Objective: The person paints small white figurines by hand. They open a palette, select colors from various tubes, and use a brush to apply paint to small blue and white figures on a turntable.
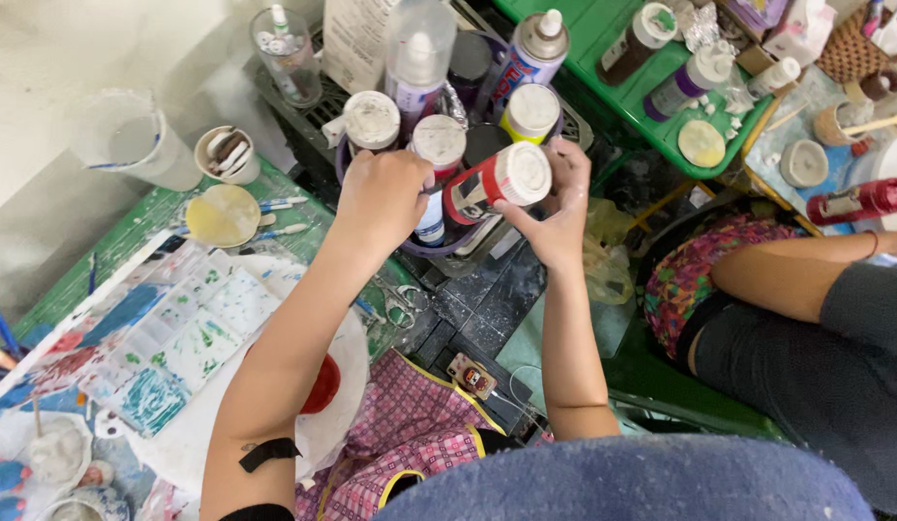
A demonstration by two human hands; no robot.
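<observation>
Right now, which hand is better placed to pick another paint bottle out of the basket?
Left, probably. The left hand is already down among the bottles in the basket, touching a small one. The right hand is wrapped around the red bottle, tilted above the basket.

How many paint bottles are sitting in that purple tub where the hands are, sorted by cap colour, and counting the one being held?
White-capped bottles standing in the purple tub: 2
Yellow-capped bottle: 1
Red bottle with white cap, gripped by the right hand: 1
Total: 4

The left hand reaches into the tub; more bottles may be hidden beneath it.
</observation>
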